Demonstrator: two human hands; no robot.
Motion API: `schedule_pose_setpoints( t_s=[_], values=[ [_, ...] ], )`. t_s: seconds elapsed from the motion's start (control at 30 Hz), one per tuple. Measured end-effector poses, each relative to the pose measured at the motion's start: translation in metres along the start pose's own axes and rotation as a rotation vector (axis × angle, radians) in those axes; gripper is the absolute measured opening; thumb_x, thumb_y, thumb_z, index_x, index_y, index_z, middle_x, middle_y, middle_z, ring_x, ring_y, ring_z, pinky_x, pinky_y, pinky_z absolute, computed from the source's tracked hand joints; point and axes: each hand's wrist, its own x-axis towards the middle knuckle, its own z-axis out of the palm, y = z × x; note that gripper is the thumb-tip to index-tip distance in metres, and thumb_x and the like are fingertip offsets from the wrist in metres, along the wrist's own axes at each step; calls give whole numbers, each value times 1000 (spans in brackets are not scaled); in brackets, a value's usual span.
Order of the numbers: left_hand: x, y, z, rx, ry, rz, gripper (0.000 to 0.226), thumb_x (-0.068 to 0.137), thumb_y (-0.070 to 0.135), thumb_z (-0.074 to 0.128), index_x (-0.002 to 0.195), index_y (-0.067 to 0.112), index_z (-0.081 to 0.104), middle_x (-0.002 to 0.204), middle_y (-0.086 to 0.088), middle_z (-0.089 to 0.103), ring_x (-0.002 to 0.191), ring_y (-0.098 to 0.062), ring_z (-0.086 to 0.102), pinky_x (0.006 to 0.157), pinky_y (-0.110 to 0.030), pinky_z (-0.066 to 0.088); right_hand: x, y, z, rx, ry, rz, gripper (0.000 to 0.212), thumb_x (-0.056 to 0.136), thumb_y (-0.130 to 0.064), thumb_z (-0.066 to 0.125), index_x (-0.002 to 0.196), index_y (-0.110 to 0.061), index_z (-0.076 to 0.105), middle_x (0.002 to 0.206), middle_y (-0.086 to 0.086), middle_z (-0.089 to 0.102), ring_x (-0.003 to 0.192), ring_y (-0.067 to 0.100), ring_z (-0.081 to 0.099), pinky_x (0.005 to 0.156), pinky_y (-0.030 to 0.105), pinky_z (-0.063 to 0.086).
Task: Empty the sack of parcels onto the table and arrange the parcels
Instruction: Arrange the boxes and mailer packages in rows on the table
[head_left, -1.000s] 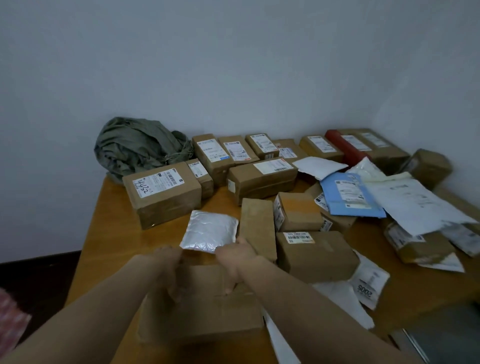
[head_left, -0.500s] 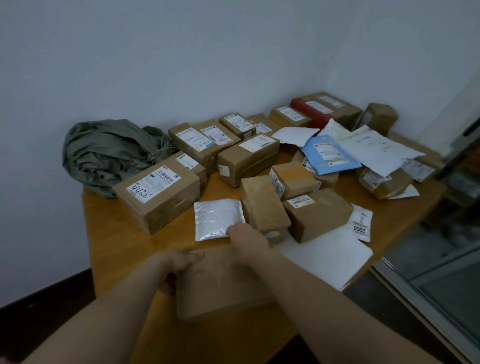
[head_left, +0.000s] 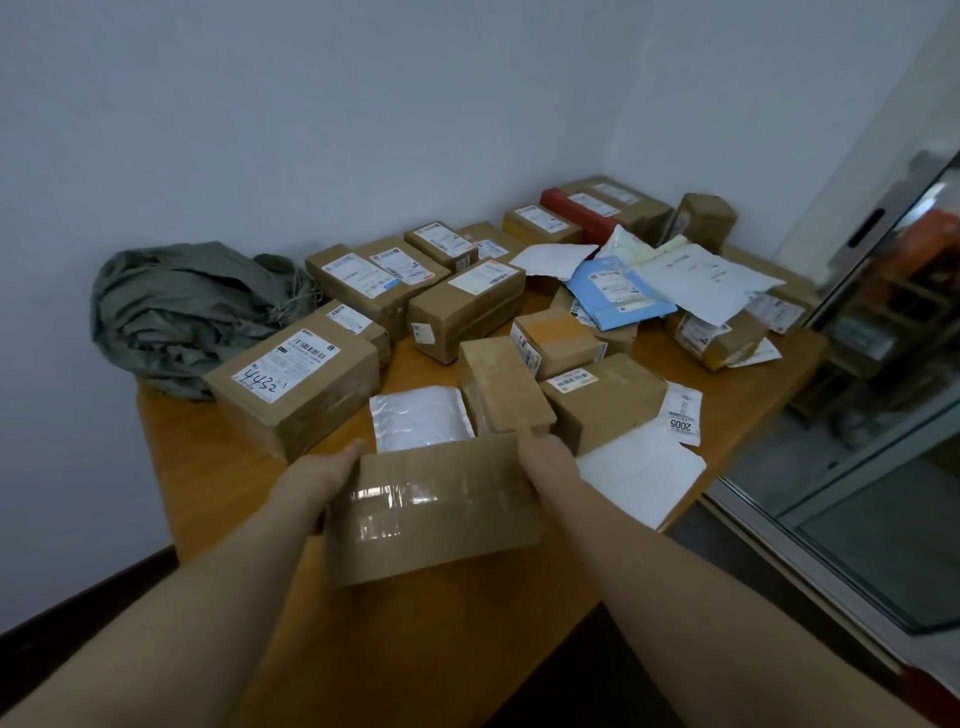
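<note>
I hold a flat brown cardboard parcel (head_left: 436, 509) with clear tape across its top, raised just above the near part of the wooden table (head_left: 208, 467). My left hand (head_left: 317, 478) grips its left end and my right hand (head_left: 548, 462) grips its right end. Behind it lie a silver padded mailer (head_left: 418, 418), a small brown box (head_left: 501, 384) and a labelled box (head_left: 602, 397). A large box marked 4432 (head_left: 296, 384) sits at the left. The crumpled grey-green sack (head_left: 182, 312) lies empty-looking in the back left corner.
Several labelled brown boxes (head_left: 374, 280) line the wall, with a red parcel (head_left: 582, 213) at the back. White and blue mailers (head_left: 618, 291) pile up at the right. A white envelope (head_left: 639, 473) overhangs the table's right edge. A glass door (head_left: 883, 415) stands close on the right.
The brown parcel has come up off the table, its taped face turned toward me. My hands shifted from its far edge to its two ends. My view swung left.
</note>
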Motion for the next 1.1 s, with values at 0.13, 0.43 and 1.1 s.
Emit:
schedule_pose_setpoints(
  t_s=[0.13,0.43,1.1],
  values=[
    [-8,16,-30,-184,-6,166,60,82,26,70,129,2,42,117,-15,52,102,-32,52,83,-42,47,-5,-17,10,307,-46,113,59,92,-48,48,137,-10,40,134,15,48,119,37,48,98,51,45],
    [-4,-18,-73,104,-4,251,51,76,-15,45,123,3,53,119,-16,53,107,-34,48,84,-42,47,-31,-15,29,58,-581,164,93,60,-40,87,139,-39,39,143,13,36,120,43,47,94,61,45],
    [24,-24,-19,686,193,223,134,56,81,63,149,27,-18,154,-13,-29,141,-35,-27,109,-70,6,18,-20,84,-758,-168,-577,51,95,-18,51,142,-16,32,146,6,37,134,25,36,105,36,39]
  ],
)
